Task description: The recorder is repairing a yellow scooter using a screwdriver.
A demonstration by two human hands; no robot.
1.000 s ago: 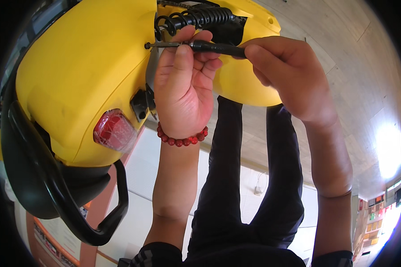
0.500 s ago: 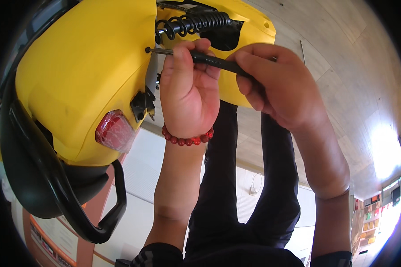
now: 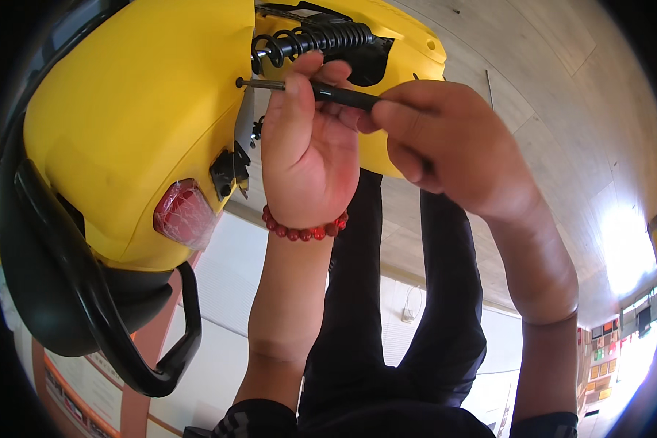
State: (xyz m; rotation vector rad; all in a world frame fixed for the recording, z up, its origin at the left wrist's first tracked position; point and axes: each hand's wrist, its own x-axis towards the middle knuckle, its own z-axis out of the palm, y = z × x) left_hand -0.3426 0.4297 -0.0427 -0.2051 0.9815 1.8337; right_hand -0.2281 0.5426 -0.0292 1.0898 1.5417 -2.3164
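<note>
A screwdriver (image 3: 343, 95) with a black handle and thin metal shaft lies nearly level across the upper middle. Its tip meets a small dark round screw head (image 3: 240, 82) by the edge of the yellow body panel (image 3: 139, 102). My left hand (image 3: 310, 160), palm up and with red beads at the wrist, closes thumb and fingers around the front of the tool, where shaft and handle join. Around the handle's rear end are the fingers of my right hand (image 3: 452, 142), which hide that end.
Below the panel edge sit a black bracket (image 3: 228, 171) and a film-wrapped red tail light (image 3: 185, 214). A black grab rail (image 3: 87, 292) curves at lower left. Behind my hands are a black coil-spring shock absorber (image 3: 314, 40) and another yellow panel (image 3: 416, 44).
My right hand has shifted slightly left along the handle, its fingers turned differently around it. The left hand's fingertips have moved a little, still at the shaft. The whole view has drifted slightly.
</note>
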